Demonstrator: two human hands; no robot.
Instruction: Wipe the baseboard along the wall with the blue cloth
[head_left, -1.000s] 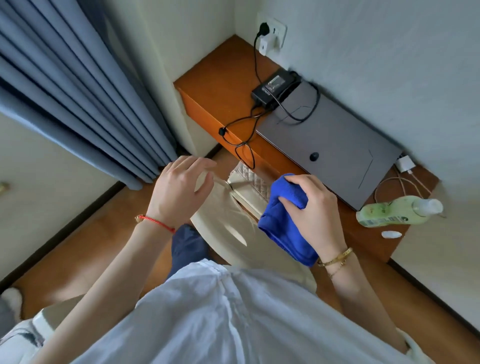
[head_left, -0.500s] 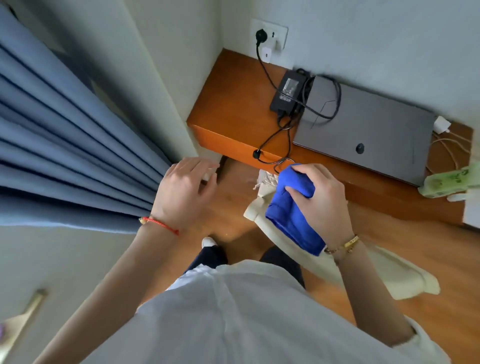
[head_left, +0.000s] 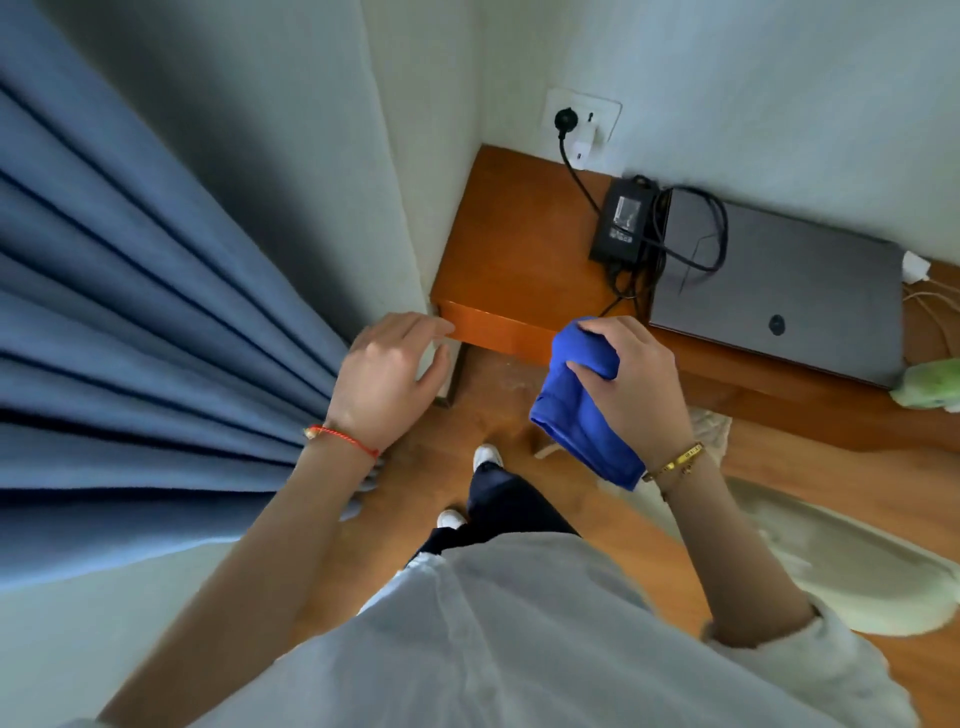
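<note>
- Since half a second ago the view has swung left, so more of the blue curtain (head_left: 130, 312) fills the left side, and both hands have stayed raised in front of the body in much the same pose.
- Beyond the hands, a wooden shelf (head_left: 509, 249) sits in the wall corner, carrying a closed grey laptop (head_left: 789, 291) and a black power brick (head_left: 623, 218).
- On the wooden floor (head_left: 467, 426) below stand the person's white shoes, and a pale fabric bag (head_left: 857, 571) lies to the right.
- Right hand (head_left: 634, 384) is closed around the blue cloth (head_left: 582, 405); the bunched top of the cloth sits under the fingers and thumb, and the rest hangs down past the wrist.
- Left hand (head_left: 389, 374) is empty, fingers loosely curled and spread, just beside the curtain edge and near the shelf's front corner.
- A short dark strip of baseboard (head_left: 453, 384) shows at the foot of the wall between the hands, well below the cloth and not touched by it.
</note>
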